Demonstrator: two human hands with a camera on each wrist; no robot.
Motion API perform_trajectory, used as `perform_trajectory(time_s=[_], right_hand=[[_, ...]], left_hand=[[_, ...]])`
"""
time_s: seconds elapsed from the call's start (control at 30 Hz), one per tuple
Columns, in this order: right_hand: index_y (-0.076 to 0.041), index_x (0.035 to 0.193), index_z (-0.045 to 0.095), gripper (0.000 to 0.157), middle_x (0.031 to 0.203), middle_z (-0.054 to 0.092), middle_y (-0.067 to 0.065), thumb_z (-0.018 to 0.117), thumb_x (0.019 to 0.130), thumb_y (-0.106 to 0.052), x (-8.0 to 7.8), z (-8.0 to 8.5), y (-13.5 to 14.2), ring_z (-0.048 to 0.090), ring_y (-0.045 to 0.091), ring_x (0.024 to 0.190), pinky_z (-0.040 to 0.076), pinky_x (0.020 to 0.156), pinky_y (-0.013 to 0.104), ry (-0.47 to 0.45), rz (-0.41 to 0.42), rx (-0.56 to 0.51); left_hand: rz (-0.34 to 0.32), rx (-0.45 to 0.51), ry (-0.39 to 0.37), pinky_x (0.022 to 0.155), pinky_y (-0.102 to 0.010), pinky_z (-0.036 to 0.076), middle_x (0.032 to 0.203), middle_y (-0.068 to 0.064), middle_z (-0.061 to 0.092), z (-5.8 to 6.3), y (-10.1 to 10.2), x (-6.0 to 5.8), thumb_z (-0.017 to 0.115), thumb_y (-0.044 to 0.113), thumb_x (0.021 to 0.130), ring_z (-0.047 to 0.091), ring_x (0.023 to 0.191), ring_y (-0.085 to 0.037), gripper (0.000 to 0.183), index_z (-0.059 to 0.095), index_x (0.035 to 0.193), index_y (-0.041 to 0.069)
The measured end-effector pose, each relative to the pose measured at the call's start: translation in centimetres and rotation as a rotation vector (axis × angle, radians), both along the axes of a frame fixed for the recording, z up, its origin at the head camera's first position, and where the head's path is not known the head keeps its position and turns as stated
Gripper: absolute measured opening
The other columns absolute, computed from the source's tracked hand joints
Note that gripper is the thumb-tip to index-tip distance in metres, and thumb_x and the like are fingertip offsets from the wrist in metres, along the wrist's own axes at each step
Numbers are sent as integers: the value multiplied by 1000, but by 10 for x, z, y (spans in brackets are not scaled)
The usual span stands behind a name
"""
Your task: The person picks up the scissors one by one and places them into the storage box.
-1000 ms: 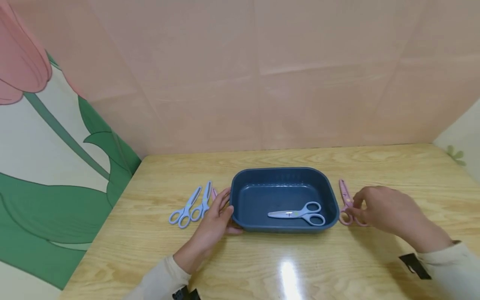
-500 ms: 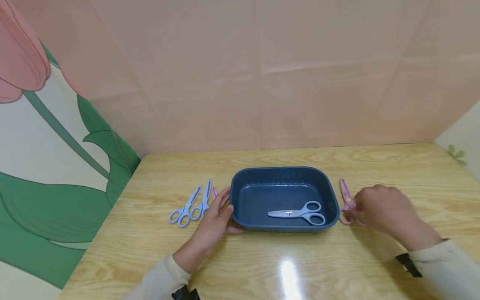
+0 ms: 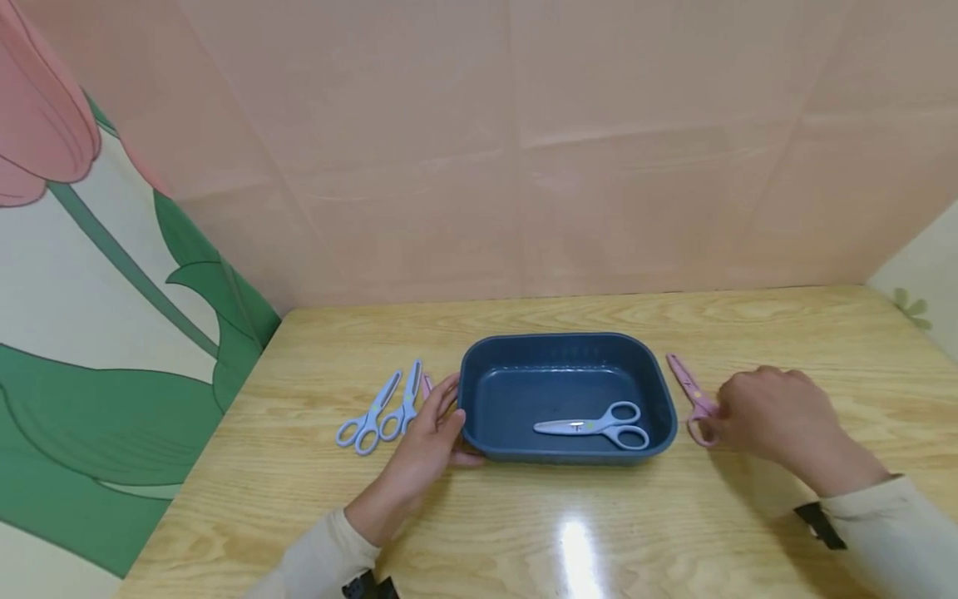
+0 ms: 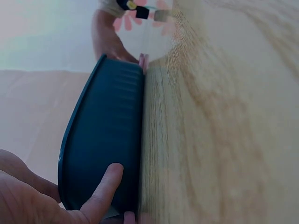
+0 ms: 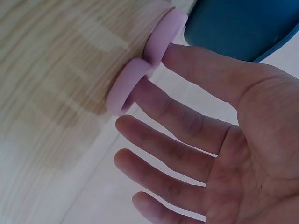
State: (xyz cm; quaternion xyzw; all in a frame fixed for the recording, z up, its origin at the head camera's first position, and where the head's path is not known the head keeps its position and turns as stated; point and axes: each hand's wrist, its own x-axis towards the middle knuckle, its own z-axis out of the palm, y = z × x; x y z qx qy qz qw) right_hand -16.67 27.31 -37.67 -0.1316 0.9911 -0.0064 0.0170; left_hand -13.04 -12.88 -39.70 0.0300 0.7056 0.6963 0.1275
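A dark blue rectangular bin (image 3: 516, 399) sits mid-table, with light blue scissors (image 3: 591, 427) lying inside. My left hand (image 3: 422, 441) rests against the bin's left end, fingers spread along its outer wall; in the left wrist view one straight finger (image 4: 105, 189) presses the side. Right of the bin, my right hand (image 3: 774, 420) pinches pink scissors (image 3: 692, 391) at the handle loops, between thumb and index finger, the other fingers loose. Their blades point away and toward the bin. The right wrist view shows both pink loops (image 5: 128, 86) close to the tabletop.
Left of the bin lie two light blue scissors (image 3: 368, 416), side by side, and another pink pair (image 3: 427, 385), partly hidden by my left hand. The wood-grain table (image 3: 486, 532) ends at a pink-covered wall (image 3: 516, 208) behind.
The right fingers have closed in on the pink scissors' handles and shifted them slightly rightward, turning the blade tips left toward the bin. The left hand and the bin stay in place.
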Motion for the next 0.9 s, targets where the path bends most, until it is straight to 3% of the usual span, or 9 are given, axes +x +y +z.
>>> perform_trajectory(time_s=[0.5,0.77,0.9], right_hand=[[-23,60,57,30,59,49,-6,74,84,-29,-6,-1,11,41,16,56,31,46,32,-21,-1,-29],[-19,76,70,12,66,60,-4,73,85,-26,-13,-5,22,48,17,58,38,46,35,-47,-26,-24],[-18,88,75,7,79,72,4,75,83,-22,-17,-6,30,58,20,65,40,48,37,-60,-35,-32]], left_hand=[[0,-8,3,75,-46,62,166,-14,21,0,1,0,36,7,108,55,126,-45,55,19,159,17],[-6,-10,12,75,-46,62,166,-14,21,0,0,-1,36,8,108,53,128,-45,54,19,159,17],[-5,-14,14,75,-46,62,165,-14,21,-1,0,-1,36,8,108,51,130,-45,54,19,159,17]])
